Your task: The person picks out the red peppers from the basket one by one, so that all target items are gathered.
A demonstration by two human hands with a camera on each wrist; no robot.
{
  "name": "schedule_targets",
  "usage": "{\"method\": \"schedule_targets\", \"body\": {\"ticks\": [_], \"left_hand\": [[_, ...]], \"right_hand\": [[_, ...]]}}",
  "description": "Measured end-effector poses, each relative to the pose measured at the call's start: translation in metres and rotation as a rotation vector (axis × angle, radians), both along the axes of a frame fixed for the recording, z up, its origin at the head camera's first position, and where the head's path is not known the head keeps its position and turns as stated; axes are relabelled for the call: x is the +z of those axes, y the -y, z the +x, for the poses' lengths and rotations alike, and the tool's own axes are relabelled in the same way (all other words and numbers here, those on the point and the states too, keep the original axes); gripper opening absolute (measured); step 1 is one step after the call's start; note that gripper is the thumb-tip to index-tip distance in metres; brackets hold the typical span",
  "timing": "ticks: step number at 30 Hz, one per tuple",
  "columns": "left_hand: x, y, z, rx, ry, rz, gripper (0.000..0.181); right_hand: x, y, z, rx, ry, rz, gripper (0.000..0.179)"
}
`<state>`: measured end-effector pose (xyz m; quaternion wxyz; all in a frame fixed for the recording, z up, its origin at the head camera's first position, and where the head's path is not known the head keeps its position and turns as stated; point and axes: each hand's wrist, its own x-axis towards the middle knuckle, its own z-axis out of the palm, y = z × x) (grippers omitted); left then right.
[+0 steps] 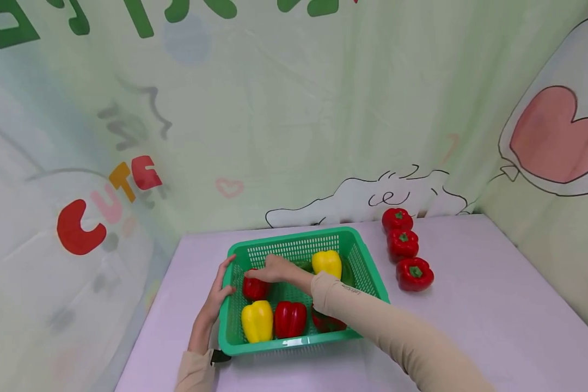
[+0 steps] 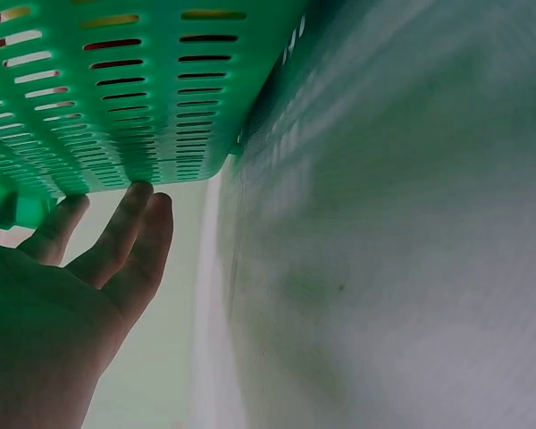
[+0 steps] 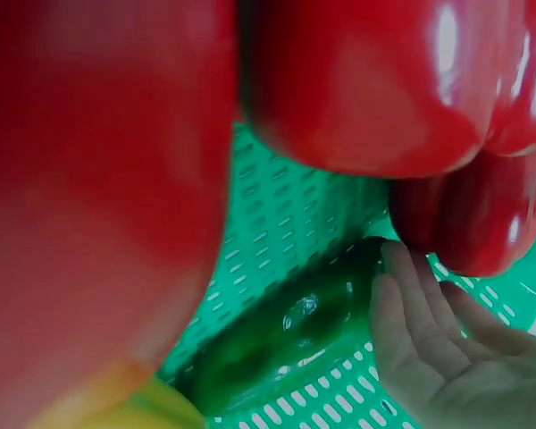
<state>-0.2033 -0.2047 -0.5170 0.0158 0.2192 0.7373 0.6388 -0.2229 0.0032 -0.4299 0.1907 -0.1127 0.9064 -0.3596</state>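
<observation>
A green plastic basket (image 1: 304, 342) stands on the table, holding red and yellow bell peppers. My left hand (image 1: 219, 294) holds its left rim, the thumb over the edge; in the left wrist view straight fingers (image 2: 129, 237) rest against the slotted outer wall. Inside the basket, my right hand (image 1: 276, 269) is over the red bell pepper (image 1: 256, 288) at the left. In the right wrist view its fairly straight fingers (image 3: 411, 304) reach that pepper's side (image 3: 482, 219), beside a dark green cucumber (image 3: 286, 326). Part of the cucumber is hidden in the head view.
A yellow pepper (image 1: 257, 321) and a red pepper (image 1: 291, 319) lie along the near wall, another red pepper (image 1: 327, 322) partly under the right sleeve. A yellow pepper (image 1: 327, 262) sits at the far right inside. Right of the basket, red peppers (image 1: 415, 274) stand in a row.
</observation>
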Motion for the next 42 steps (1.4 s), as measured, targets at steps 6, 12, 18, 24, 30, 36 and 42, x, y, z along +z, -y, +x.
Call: {"method": "schedule_targets", "body": {"ticks": [6, 12, 18, 24, 30, 36, 42], "left_hand": [[-0.004, -0.001, 0.001, -0.008, 0.000, 0.011, 0.076], [-0.007, -0.004, 0.005, -0.026, 0.022, 0.009, 0.077], [-0.004, -0.001, 0.010, -0.012, 0.018, 0.019, 0.076], [-0.002, 0.002, 0.009, -0.009, 0.008, 0.017, 0.076], [0.000, -0.001, 0.002, -0.015, 0.010, 0.022, 0.078], [0.002, -0.004, -0.003, -0.006, 0.028, 0.029, 0.079], [0.002, -0.001, -0.001, -0.003, 0.036, 0.033, 0.079]], "right_hand": [[-0.004, 0.006, 0.004, -0.010, 0.000, 0.050, 0.046], [-0.013, 0.011, 0.009, -0.014, -0.017, 0.117, 0.037], [-0.015, 0.017, 0.009, -0.017, 0.021, 0.049, 0.033], [-0.014, 0.021, 0.007, -0.025, 0.052, 0.018, 0.035], [-0.010, 0.023, 0.006, -0.020, 0.032, -0.036, 0.035], [-0.002, 0.021, 0.004, 0.051, -0.101, 0.046, 0.040], [0.008, 0.015, 0.005, 0.122, -0.133, 0.063, 0.068]]}}
